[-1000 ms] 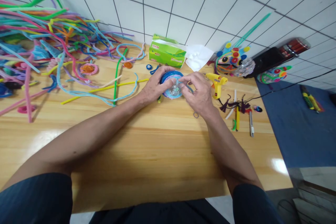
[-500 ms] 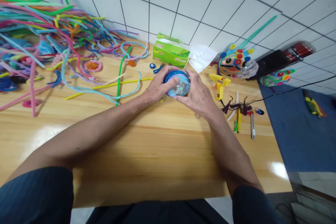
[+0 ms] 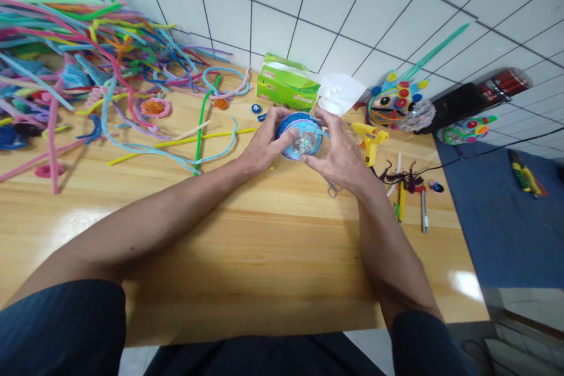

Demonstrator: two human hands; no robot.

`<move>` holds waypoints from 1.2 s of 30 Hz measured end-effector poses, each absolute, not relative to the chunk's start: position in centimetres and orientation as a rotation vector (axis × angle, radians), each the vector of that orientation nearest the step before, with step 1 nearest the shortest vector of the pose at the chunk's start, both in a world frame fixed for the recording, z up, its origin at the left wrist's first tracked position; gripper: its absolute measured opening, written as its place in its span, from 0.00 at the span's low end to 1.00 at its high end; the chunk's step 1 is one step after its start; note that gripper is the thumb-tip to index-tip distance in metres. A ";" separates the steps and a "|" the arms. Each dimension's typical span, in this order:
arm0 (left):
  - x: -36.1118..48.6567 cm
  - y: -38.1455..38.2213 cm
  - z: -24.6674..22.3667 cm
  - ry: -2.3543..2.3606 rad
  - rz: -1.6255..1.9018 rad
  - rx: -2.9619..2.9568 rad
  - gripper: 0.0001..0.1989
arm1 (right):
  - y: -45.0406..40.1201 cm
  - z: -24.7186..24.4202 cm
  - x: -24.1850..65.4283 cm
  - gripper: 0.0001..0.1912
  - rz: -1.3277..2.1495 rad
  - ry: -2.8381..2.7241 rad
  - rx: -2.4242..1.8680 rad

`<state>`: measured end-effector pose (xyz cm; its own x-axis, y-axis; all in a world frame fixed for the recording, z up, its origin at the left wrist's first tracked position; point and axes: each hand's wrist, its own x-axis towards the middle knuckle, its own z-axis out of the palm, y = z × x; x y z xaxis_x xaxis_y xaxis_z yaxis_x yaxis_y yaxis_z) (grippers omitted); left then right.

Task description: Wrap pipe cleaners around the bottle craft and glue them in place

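Note:
Above the table I hold a round piece of clear plastic, like a bottle bottom, wound with blue, light blue and purple pipe cleaners (image 3: 300, 127). My left hand (image 3: 265, 142) grips its left side, thumb across its face and fingers behind. At the right side, my right hand (image 3: 338, 150) has its thumb by the lower rim and its index finger by the upper rim. A short light blue pipe cleaner end (image 3: 325, 133) runs from the piece into this hand; its other fingers are partly hidden. Scissors (image 3: 332, 189) lie partly covered below the right hand.
A pile of pipe cleaners (image 3: 57, 41) fills the left. A green tissue pack (image 3: 286, 88) stands against the tiled wall. To the right are a yellow glue gun (image 3: 370, 142) with its cord, a decorated bottle (image 3: 396, 104) and a utility knife (image 3: 424, 211).
My right hand has shifted slightly right, its fingers opening away from the wound piece, so the light blue end and more of the scissors show. The left hand keeps its grip.

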<state>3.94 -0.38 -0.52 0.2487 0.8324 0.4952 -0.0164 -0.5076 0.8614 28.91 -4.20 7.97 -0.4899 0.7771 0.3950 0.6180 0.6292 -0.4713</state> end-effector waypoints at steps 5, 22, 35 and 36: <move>3.8 -0.3 -0.7 0.753 1.360 1.747 0.34 | -4.4 8.9 28.7 0.27 0.221 -2.191 -0.996; 3.5 -0.5 -0.2 0.764 1.337 1.877 0.38 | -4.5 7.8 27.4 0.12 0.050 -2.127 -1.011; 4.0 -0.5 -0.1 0.749 1.321 1.869 0.39 | -4.6 8.0 27.9 0.18 0.110 -2.210 -1.175; 4.0 -0.5 0.0 0.753 1.318 1.869 0.39 | -4.6 8.1 27.9 0.19 0.104 -2.218 -1.171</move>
<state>3.98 -0.48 0.01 0.3079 0.7894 0.5311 0.0564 -0.5724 0.8181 27.87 -4.60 8.06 -0.4141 0.7691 0.4869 0.7203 0.6039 -0.3412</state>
